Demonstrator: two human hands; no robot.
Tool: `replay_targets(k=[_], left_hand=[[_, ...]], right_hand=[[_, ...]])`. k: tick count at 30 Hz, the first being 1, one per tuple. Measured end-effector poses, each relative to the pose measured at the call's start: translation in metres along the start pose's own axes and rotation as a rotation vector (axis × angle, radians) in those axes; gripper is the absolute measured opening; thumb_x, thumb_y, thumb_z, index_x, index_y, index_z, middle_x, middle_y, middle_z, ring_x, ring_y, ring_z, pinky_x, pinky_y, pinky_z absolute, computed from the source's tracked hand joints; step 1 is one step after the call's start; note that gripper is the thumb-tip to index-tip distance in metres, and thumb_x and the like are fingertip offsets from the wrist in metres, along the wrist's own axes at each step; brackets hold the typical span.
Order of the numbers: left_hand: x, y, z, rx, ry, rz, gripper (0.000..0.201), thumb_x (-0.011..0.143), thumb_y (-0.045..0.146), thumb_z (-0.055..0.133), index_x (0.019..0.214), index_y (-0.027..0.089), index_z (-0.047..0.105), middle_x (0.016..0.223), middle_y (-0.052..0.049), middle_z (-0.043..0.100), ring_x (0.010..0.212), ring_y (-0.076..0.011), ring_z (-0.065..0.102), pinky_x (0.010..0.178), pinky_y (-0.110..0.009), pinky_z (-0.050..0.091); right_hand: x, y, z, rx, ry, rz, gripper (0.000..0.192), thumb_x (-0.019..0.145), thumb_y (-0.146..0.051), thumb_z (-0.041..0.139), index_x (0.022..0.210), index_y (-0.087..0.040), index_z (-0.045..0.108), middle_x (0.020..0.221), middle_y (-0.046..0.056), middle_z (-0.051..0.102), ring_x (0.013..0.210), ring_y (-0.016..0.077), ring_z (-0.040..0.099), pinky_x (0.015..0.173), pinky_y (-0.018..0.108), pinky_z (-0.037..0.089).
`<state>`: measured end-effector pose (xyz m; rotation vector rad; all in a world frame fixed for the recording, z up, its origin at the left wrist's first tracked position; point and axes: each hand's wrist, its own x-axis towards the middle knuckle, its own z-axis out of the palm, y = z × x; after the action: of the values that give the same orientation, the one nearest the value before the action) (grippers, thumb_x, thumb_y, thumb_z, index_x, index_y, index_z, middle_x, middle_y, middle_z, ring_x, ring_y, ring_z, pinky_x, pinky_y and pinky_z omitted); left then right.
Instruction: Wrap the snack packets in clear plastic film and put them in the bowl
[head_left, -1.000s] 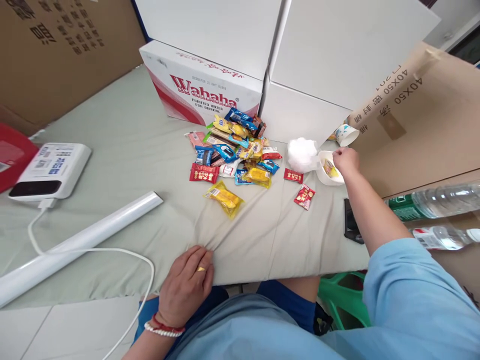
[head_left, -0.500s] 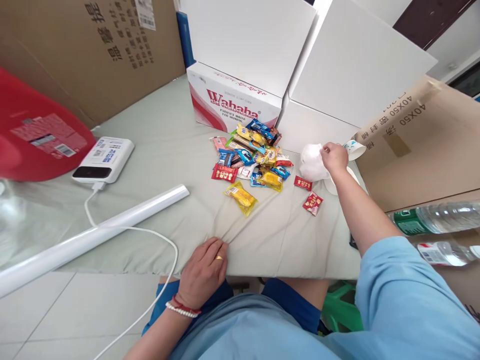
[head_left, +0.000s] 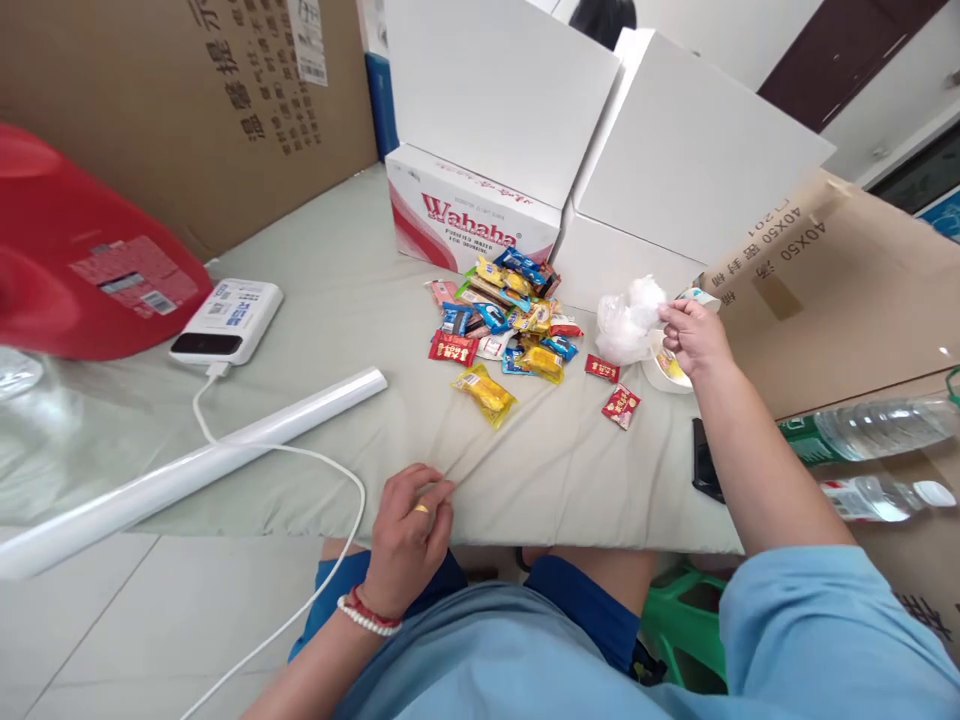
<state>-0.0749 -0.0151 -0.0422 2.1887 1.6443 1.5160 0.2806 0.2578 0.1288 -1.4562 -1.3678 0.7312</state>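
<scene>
My right hand (head_left: 694, 335) is closed in a pinch on the edge of a crumpled white plastic bag (head_left: 626, 325), which rests on the table's right side. Behind the bag and under my hand stands a white paper bowl (head_left: 667, 380) with something yellow in it. My left hand (head_left: 412, 535) is at the table's front edge, its fingers loosely bent, thumb apart, nothing in them. Ahead of it lies a yellow snack packet (head_left: 486, 395), before a heap of wrapped snacks (head_left: 495, 300). Two small red packets, one flat (head_left: 602, 368) and one tilted (head_left: 621, 407), lie near the bag.
A Wahaha carton (head_left: 472, 215) and white boxes stand at the back. To the left are a red jug (head_left: 97, 270), a white power bank (head_left: 227, 322) with its cable, and a long white tube (head_left: 225, 455). Beside my right arm are a phone (head_left: 705, 460) and bottles (head_left: 870, 430).
My right hand has drawn slightly toward me, keeping its pinch on the bag, and more of the bowl shows. My left fingers have lifted and bent a little. The camera view has shifted slightly.
</scene>
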Motion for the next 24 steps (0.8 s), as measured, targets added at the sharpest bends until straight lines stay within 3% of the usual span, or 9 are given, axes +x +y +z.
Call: replay_targets(k=[2,5,9,12,15,17,19,21,24], left_hand=[[0.007,0.011,-0.002,-0.099,0.046,-0.086,0.024,0.092,0.006,0.061,0.109,0.022,0.067,0.103,-0.007,0.065,0.105,-0.0230,0.062,0.091,-0.041,0.056],[0.023,0.026,0.005,-0.427,-0.046,-0.345,0.020,0.094,0.019,0.066,0.113,0.024,0.067,0.103,-0.005,0.064,0.090,-0.0169,0.065,0.078,-0.033,0.057],[0.039,0.030,0.023,-0.990,-0.218,-0.810,0.068,0.080,0.042,0.082,0.138,0.025,0.052,0.133,-0.013,0.058,0.088,-0.0170,0.069,0.062,-0.028,0.056],[0.040,0.021,0.031,-1.078,-0.239,-0.966,0.060,0.076,0.045,0.084,0.125,0.018,0.061,0.108,-0.008,0.070,0.077,-0.0143,0.066,0.062,-0.026,0.053],[0.035,0.010,0.032,-1.031,-0.212,-1.030,0.049,0.076,0.048,0.083,0.107,0.016,0.065,0.085,-0.002,0.070,0.066,-0.0122,0.061,0.062,-0.026,0.050],[0.032,0.005,0.032,-1.051,-0.244,-1.022,0.048,0.075,0.050,0.084,0.104,0.016,0.065,0.087,-0.002,0.071,0.067,-0.0130,0.062,0.062,-0.027,0.050],[0.030,0.002,0.033,-1.102,-0.284,-0.993,0.050,0.072,0.049,0.087,0.105,0.017,0.065,0.093,-0.003,0.073,0.076,-0.0151,0.065,0.068,-0.028,0.052],[0.029,0.000,0.035,-1.157,-0.279,-0.982,0.052,0.069,0.046,0.090,0.105,0.018,0.065,0.098,-0.003,0.073,0.086,-0.0164,0.066,0.077,-0.029,0.052],[0.027,-0.002,0.036,-1.209,-0.230,-0.998,0.048,0.068,0.045,0.092,0.097,0.018,0.064,0.093,-0.001,0.070,0.086,-0.0141,0.063,0.081,-0.027,0.050]], right_hand=[[-0.039,-0.006,0.020,0.233,-0.168,0.129,0.030,0.069,-0.033,0.083,0.081,-0.021,0.058,0.063,-0.007,0.049,0.047,0.0055,0.031,0.040,0.017,0.022],[-0.111,0.000,0.063,0.397,-0.353,0.290,0.040,0.064,-0.041,0.091,0.080,-0.021,0.060,0.060,-0.008,0.046,0.045,0.0038,0.029,0.039,0.015,0.020],[-0.209,0.024,0.115,0.495,-0.463,0.484,0.046,0.064,-0.050,0.092,0.079,-0.020,0.060,0.060,-0.008,0.047,0.044,0.0032,0.029,0.038,0.016,0.021],[-0.253,0.036,0.129,0.438,-0.546,0.503,0.041,0.077,-0.055,0.082,0.081,-0.021,0.059,0.066,-0.005,0.054,0.046,0.0052,0.031,0.039,0.018,0.025],[-0.263,0.040,0.121,0.213,-0.512,0.213,0.029,0.085,-0.048,0.077,0.095,-0.023,0.066,0.085,0.000,0.063,0.055,0.0086,0.042,0.049,0.023,0.040],[-0.258,0.041,0.113,0.063,-0.518,-0.054,0.029,0.086,-0.039,0.078,0.110,-0.026,0.069,0.106,0.005,0.065,0.066,0.0111,0.050,0.061,0.027,0.049],[-0.252,0.042,0.111,-0.014,-0.592,-0.229,0.027,0.088,-0.034,0.076,0.114,-0.028,0.072,0.119,0.008,0.063,0.074,0.0132,0.056,0.067,0.030,0.052],[-0.247,0.045,0.115,-0.019,-0.632,-0.274,0.016,0.093,-0.033,0.071,0.107,-0.027,0.075,0.114,0.008,0.064,0.075,0.0137,0.058,0.066,0.030,0.051],[-0.245,0.049,0.124,0.095,-0.595,-0.156,0.012,0.093,-0.035,0.070,0.094,-0.024,0.075,0.099,0.005,0.065,0.072,0.0130,0.056,0.065,0.028,0.049]])
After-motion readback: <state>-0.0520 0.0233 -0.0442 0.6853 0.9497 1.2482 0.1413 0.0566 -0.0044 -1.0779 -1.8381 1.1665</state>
